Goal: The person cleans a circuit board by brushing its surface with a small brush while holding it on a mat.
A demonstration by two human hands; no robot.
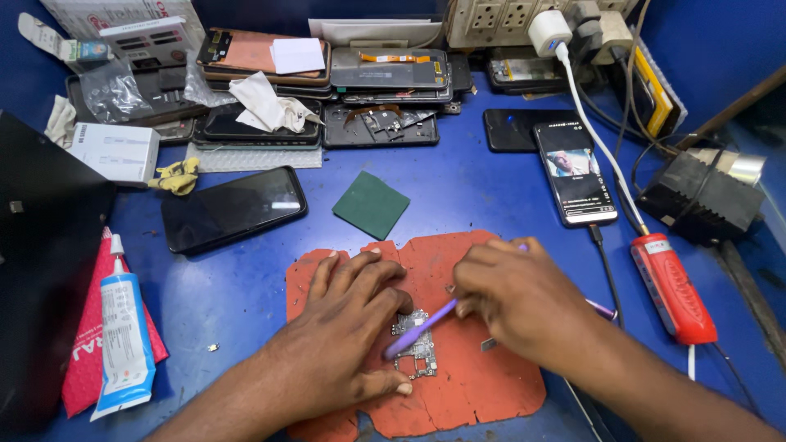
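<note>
Head view: right hand [516, 299] pinches a purple tool [419, 329], tip on the circuit board [416, 344]. Left hand [348, 327] lies flat, fingers spread, pinning the board to the red mat [483, 385]. Best kept to light strokes, board held steady. Left fingers hide part of the board; the tool's tip is hard to make out.

Bright, even overhead light, soft shadows under both hands. Glare streaks on the glossy black phone lying screen-up [233, 209] and the lit phone screen [575, 172]. Centre sharp; wide-angle stretch and slight softness at edges, dark left corner.
</note>
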